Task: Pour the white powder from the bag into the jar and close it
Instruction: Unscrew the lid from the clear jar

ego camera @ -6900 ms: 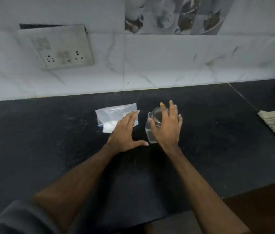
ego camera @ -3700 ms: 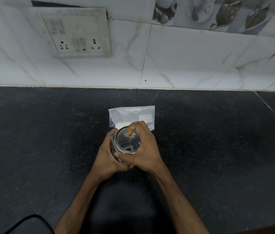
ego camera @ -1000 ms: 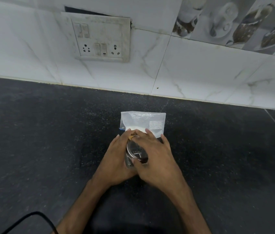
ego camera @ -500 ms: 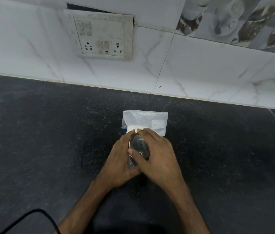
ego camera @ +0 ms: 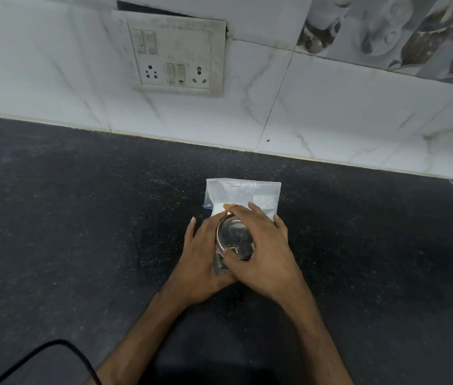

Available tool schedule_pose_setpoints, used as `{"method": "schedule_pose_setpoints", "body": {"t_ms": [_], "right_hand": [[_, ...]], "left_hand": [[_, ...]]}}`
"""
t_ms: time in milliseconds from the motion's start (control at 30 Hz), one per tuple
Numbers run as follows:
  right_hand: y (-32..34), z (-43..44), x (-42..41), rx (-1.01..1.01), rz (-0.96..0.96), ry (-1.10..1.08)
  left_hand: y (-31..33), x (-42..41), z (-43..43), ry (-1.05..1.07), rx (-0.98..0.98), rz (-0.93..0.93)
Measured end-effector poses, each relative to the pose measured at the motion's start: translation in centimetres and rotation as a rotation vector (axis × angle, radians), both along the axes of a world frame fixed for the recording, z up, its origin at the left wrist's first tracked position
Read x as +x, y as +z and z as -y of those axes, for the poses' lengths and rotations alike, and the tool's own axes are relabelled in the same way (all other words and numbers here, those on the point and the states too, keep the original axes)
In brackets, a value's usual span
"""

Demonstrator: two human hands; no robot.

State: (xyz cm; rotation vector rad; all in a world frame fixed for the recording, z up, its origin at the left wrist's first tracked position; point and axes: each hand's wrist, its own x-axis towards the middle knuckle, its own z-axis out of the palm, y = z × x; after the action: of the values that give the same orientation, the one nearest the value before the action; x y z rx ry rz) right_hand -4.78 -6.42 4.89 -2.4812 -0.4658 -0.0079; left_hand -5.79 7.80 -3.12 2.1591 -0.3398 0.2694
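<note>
A small clear glass jar [ego camera: 221, 263] stands on the black counter [ego camera: 81, 232], capped with a round clear lid [ego camera: 233, 237]. My left hand [ego camera: 201, 262] wraps the jar's left side. My right hand [ego camera: 267, 251] lies over the lid with its fingers curled around the rim. Just behind the jar, a clear plastic bag [ego camera: 243, 193] lies flat with white powder at its near end. My fingers hide the bag's near edge and most of the jar.
A white tiled wall [ego camera: 330, 112] rises behind the counter with a switch and socket plate [ego camera: 176, 54]. A black cable [ego camera: 44, 354] curves over the counter at the lower left.
Both hands have stayed on the jar and lid; my right hand's fingers have shifted slightly around the lid's rim. The view has moved a little closer.
</note>
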Motion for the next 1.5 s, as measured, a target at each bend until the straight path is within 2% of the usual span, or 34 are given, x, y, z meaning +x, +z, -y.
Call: {"method": "schedule_pose_setpoints", "body": {"t_ms": [100, 200, 333, 467, 600, 700, 767, 900, 1000, 1133, 1200, 1300, 1500], "right_hand": [[0.0, 0.0, -0.5, 0.049, 0.101, -0.073], [-0.8, -0.9, -1.1, 0.115, 0.095, -0.137], [-0.1, -0.3, -0.7, 0.045, 0.052, -0.093], [0.3, -0.5, -0.9, 0.127, 0.098, -0.194], [-0.7, -0.4, -0.8, 0.124, 0.012, -0.116], [0.2, 0.3, -0.1, 0.059, 0.062, -0.054], [1.0, 0.5, -0.1, 0.089, 0.073, -0.097], [0.8, 0.8, -0.3, 0.074, -0.022, -0.034], [1.8, 1.6, 0.3, -0.025, -0.095, 0.071], [2.2, 0.8, 0.3, 0.043, -0.034, -0.031], [1.6, 0.7, 0.3, 0.033, -0.037, 0.010], [1.9, 1.8, 0.9, -0.047, -0.150, 0.135], [1.1, 0.7, 0.4, 0.006, -0.017, 0.058]], "left_hand": [[-0.5, -0.1, -0.1, 0.014, 0.051, -0.036], [-0.3, -0.2, 0.1, 0.022, 0.037, -0.052], [-0.2, -0.2, 0.2, 0.015, 0.003, -0.066], [-0.1, -0.1, 0.2, 0.008, -0.036, -0.020], [-0.1, -0.1, 0.2, 0.005, -0.017, -0.034], [-0.2, -0.1, 0.3, 0.025, 0.015, -0.047], [-0.3, -0.1, 0.3, 0.035, 0.020, -0.061], [-0.2, -0.1, 0.3, 0.025, -0.004, -0.064], [0.0, -0.1, 0.4, 0.030, -0.013, -0.076], [-0.1, -0.1, 0.3, 0.019, -0.041, -0.062], [0.2, -0.1, 0.3, -0.005, -0.060, -0.033], [0.5, 0.0, 0.3, -0.021, -0.099, -0.025], [0.7, 0.0, 0.1, -0.035, -0.136, -0.012]]}}
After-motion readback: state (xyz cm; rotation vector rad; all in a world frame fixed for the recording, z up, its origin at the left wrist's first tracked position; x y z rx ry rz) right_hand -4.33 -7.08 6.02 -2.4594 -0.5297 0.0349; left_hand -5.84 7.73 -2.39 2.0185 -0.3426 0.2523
